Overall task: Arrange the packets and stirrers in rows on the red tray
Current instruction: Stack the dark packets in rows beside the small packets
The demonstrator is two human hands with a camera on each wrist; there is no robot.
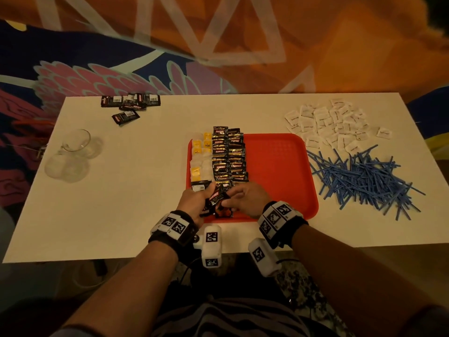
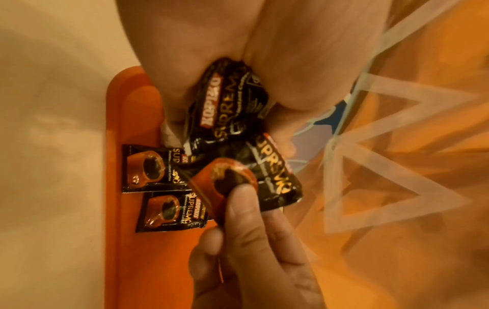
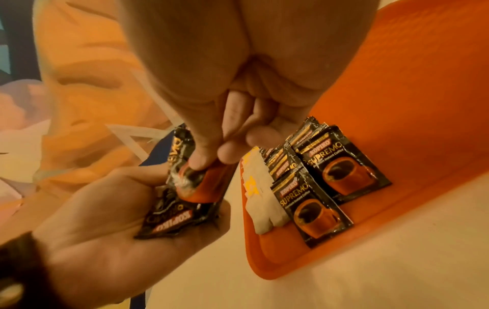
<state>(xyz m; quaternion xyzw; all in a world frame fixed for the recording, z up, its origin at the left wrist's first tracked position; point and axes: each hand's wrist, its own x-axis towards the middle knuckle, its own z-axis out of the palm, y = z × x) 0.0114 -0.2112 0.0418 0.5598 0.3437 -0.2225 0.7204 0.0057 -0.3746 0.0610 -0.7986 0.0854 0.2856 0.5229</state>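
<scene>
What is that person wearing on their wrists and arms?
Both forearms are bare, with no sleeves. Each wrist carries a black strap set with white blocks printed with black-and-white square codes. A white boxy unit with the same codes hangs under the left wrist, and another under the right. Thin dark cables trail below them.

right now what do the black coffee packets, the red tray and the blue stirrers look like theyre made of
Black coffee packets: thin glossy film, likely foil-lined plastic; they crinkle and catch highlights in the left hand.
Red tray: rigid moulded plastic, with a dimpled floor and rounded rim.
Blue stirrers: thin straight sticks, probably plastic; too small to be sure.
</scene>
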